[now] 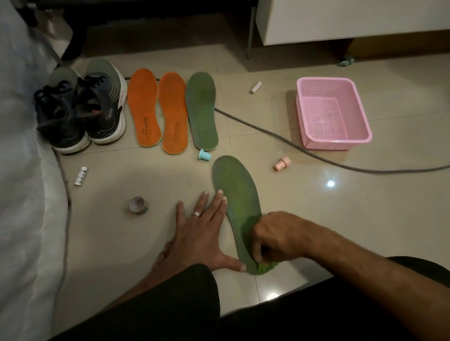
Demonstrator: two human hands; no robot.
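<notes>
the person sits on the floor (328, 216) with the near green insole (236, 196) lying flat in front of the knees, toe pointing away and heel close to the body. the left hand (199, 238) lies spread on the tiles just beside the insole's left edge, fingers straight, the thumb touching the heel end. the right hand (276, 236) is curled over the heel, its grip narrow and pinched on a crumpled green bit (265, 268) there; whether that is a lifted top layer or a small cloth cannot be told.

the step looks like working at the heel of this insole. to do it well, the left hand should press on the insole itself rather than only beside it, so the foam does not slide or buckle. the right hand does best with short pulls or strokes along the length, low to the surface, since a steep tug could tear the thin material or fold the heel over.

the one container is a pink basket (336, 145), well off to the right beyond a grey cable (269, 132); nothing is seen lying in it. loose things lie outside it on the floor: a pink cap (282, 163), a blue cap (203, 154) touching the heel of a second green insole (202, 110), two orange insoles (145, 106), a pair of shoes (81, 111), a tape roll (138, 204) and two white tubes (81, 176).
</notes>
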